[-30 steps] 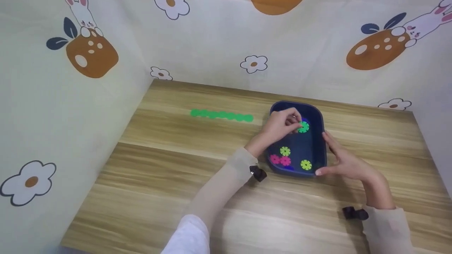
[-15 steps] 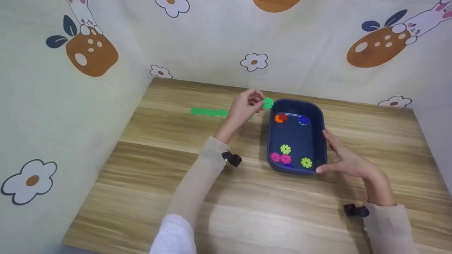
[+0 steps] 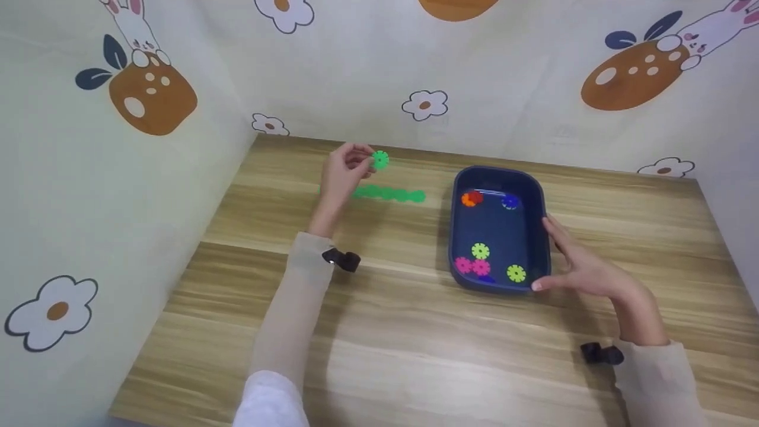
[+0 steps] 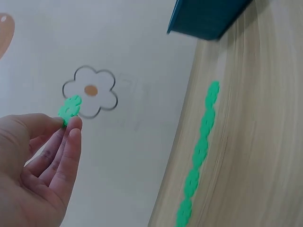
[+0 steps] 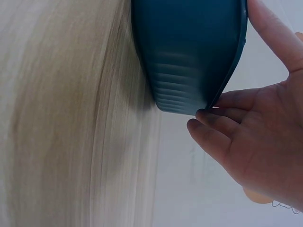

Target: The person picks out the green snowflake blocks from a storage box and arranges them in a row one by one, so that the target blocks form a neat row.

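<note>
My left hand (image 3: 341, 181) is raised over the left part of the table, pinching a green notched plastic disc (image 3: 380, 159) between thumb and fingertips. In the left wrist view this disc (image 4: 70, 109) sticks up from the fingertips. Below lies a row of joined green discs (image 3: 394, 194), its left part hidden behind the hand. On the right is a dark blue tray (image 3: 500, 289) holding yellow-green discs (image 3: 516, 273), pink discs (image 3: 481, 267), orange-red discs (image 3: 472, 198) and blue discs (image 3: 510, 202). With fairly straight fingers and thumb, my right hand (image 3: 593, 277) touches the tray's right side and near right corner.
The wooden table (image 3: 415, 332) meets a printed cloth wall (image 3: 356, 71) behind it, and more cloth rises at the left and right. Black straps with small mounts (image 3: 342, 259) sit at both wrists.
My left hand has lifted the green disc out of the tray and carried it left, over the green row. The orange-red discs have come into view. My right hand stays at the tray.
</note>
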Action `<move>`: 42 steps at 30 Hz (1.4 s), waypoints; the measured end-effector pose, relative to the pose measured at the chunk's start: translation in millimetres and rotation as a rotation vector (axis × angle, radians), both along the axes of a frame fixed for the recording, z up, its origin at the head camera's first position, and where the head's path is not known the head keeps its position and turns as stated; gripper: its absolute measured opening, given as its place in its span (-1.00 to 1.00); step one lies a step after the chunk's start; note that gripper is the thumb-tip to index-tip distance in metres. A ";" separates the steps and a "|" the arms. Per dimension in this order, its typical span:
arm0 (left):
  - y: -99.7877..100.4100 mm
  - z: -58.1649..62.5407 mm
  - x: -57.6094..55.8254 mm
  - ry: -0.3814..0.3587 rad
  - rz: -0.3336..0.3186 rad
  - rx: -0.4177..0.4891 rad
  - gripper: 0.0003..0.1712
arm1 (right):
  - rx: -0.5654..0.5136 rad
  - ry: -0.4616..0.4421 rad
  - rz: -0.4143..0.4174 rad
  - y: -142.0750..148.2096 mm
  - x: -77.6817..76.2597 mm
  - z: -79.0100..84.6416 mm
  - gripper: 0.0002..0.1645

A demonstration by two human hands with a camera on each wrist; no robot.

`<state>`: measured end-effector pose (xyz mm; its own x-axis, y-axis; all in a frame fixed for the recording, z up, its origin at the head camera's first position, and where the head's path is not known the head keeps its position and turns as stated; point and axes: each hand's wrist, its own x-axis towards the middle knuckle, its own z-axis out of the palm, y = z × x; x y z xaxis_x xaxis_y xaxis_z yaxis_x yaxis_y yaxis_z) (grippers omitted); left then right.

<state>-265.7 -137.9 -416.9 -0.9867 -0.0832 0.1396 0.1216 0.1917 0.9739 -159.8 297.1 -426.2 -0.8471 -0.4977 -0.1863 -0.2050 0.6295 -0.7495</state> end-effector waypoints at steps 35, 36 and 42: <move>-120.4 -61.4 -1.3 -0.202 0.329 -0.204 -0.75 | 0.002 -0.005 -0.008 0.2 -0.2 0.0 0.49; -121.2 -63.1 -1.2 -0.219 0.329 -0.222 -0.75 | 0.001 -0.005 -0.008 0.1 0.0 -0.1 0.48; -121.1 -68.8 0.1 -0.322 0.308 -0.362 -0.72 | -0.007 -0.011 -0.010 0.4 1.5 -0.7 0.50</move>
